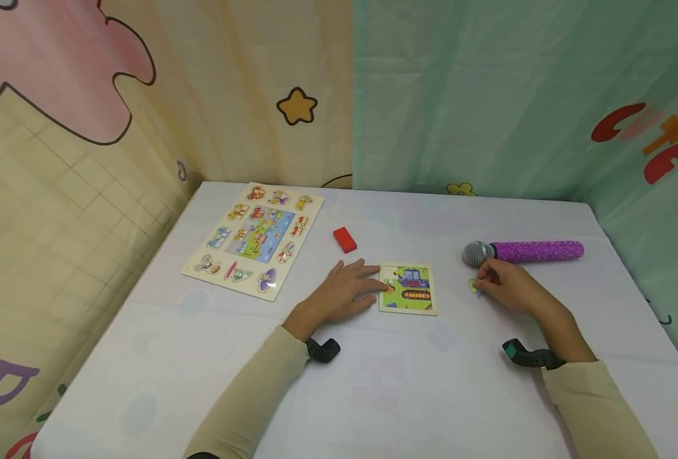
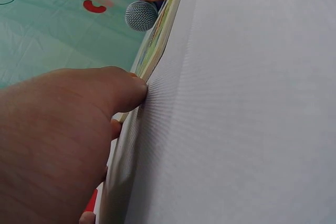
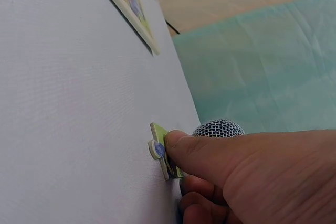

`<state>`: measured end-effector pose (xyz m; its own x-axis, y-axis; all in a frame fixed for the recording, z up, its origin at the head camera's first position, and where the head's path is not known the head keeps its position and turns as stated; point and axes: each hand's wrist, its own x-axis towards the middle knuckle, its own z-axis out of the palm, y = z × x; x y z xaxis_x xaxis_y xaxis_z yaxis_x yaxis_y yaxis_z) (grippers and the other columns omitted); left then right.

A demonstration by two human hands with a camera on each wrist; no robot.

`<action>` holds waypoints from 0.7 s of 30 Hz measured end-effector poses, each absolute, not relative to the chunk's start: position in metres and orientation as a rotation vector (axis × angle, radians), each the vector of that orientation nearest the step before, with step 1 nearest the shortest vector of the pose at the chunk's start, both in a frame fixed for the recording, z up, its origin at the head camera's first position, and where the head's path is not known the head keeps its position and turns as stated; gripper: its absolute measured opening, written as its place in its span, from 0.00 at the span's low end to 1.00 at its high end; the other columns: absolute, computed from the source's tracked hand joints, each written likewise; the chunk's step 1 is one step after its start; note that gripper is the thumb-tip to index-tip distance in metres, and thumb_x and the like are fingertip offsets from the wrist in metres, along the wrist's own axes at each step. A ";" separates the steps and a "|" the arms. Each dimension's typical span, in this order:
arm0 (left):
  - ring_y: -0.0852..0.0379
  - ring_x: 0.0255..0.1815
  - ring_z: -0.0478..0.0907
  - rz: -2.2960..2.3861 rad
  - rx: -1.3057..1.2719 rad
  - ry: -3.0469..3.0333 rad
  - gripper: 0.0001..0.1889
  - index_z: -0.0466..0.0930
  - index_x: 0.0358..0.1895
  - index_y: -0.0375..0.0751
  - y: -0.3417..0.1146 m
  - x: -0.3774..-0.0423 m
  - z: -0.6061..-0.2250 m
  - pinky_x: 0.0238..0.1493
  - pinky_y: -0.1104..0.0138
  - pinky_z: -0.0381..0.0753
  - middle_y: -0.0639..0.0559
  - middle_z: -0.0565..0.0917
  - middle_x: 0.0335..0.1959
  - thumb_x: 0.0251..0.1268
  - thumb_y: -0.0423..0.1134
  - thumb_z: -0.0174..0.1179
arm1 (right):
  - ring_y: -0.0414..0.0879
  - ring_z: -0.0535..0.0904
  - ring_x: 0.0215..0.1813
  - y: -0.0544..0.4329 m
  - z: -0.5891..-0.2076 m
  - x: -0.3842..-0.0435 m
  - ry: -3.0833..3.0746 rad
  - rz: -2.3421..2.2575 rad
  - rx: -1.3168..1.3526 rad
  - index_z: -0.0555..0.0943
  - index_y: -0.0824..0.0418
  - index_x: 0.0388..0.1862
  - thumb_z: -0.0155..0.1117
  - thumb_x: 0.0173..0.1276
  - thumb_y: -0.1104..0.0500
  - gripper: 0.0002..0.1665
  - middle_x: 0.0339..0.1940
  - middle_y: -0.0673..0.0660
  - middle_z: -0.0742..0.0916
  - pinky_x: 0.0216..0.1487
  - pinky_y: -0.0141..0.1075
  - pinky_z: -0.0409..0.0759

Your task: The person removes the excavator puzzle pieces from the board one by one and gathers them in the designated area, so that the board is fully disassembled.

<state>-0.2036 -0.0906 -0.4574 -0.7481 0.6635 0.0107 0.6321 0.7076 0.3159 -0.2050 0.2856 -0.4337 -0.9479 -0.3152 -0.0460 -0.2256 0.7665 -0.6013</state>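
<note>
A small square jigsaw puzzle [image 1: 416, 290] with a purple and blue tracked vehicle on green lies flat at mid-table. Spread, fairly straight fingers of my left hand [image 1: 343, 293] rest on its left side, the thumb near its lower left edge. To the right of the puzzle, my right hand [image 1: 511, 288] pinches a jigsaw piece [image 3: 159, 150] between thumb and fingers. Green with a blue-purple knob, the piece is tilted up on edge close over the white tabletop in the right wrist view. The right fingers hide part of it.
Just beyond my right hand lies a microphone [image 1: 536, 251] with a purple glittery handle. A red block [image 1: 345, 240] sits behind my left hand. Farther left is a larger picture board [image 1: 278, 280] with vehicle shapes. Printed curtains [image 1: 465, 95] hang behind the white table [image 1: 407, 395].
</note>
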 end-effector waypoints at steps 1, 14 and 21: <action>0.46 0.80 0.54 0.463 1.070 2.806 0.21 0.76 0.69 0.66 -0.091 -0.203 -0.457 0.75 0.42 0.49 0.56 0.65 0.77 0.76 0.50 0.56 | 0.48 0.74 0.34 0.285 -0.434 -0.205 2.815 -0.929 -0.428 0.76 0.63 0.39 0.67 0.71 0.62 0.08 0.32 0.54 0.81 0.32 0.37 0.73; 0.46 0.80 0.54 0.451 1.072 2.799 0.20 0.76 0.69 0.66 -0.090 -0.202 -0.455 0.75 0.42 0.48 0.55 0.65 0.77 0.77 0.50 0.55 | 0.46 0.71 0.31 0.275 -0.424 -0.201 2.815 -0.962 -0.523 0.77 0.63 0.44 0.63 0.75 0.60 0.07 0.29 0.53 0.77 0.27 0.35 0.71; 0.45 0.79 0.54 0.444 1.076 2.805 0.20 0.76 0.69 0.67 -0.089 -0.204 -0.457 0.75 0.41 0.48 0.56 0.65 0.77 0.77 0.50 0.54 | 0.48 0.77 0.40 0.210 -0.407 -0.213 2.731 -0.778 -0.772 0.79 0.62 0.56 0.64 0.73 0.63 0.14 0.38 0.53 0.82 0.41 0.41 0.81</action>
<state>-0.2041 -0.0889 -0.4575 -0.7442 0.6679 0.0072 0.6374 0.7070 0.3063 -0.2129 0.2101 -0.4071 -0.8439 -0.5345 -0.0459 -0.4300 0.7251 -0.5380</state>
